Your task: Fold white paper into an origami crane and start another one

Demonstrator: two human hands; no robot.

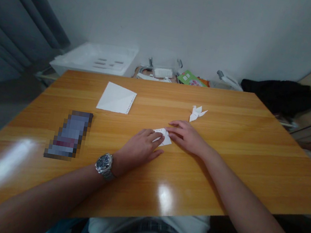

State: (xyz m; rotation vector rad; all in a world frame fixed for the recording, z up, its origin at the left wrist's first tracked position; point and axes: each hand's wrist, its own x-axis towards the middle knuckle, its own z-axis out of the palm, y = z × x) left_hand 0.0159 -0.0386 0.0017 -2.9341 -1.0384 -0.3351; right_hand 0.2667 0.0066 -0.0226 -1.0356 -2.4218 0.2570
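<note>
A small folded piece of white paper (164, 137) lies on the wooden table (227, 152) near its middle. My left hand (141, 148), with a metal watch on the wrist, lies over the paper's left side, fingers curled down on it. My right hand (186, 136) presses flat on the paper's right side with its fingers stretched out. Much of the paper is hidden under both hands. A finished white paper crane (197, 113) sits just beyond my right hand.
A white sheet with a perforated edge (116, 98) lies at the far left of the table. A blurred-out flat object (69, 134) rests left of my left hand. Behind the table are a white plastic bin (96, 59), small clutter and a black cloth (278, 93).
</note>
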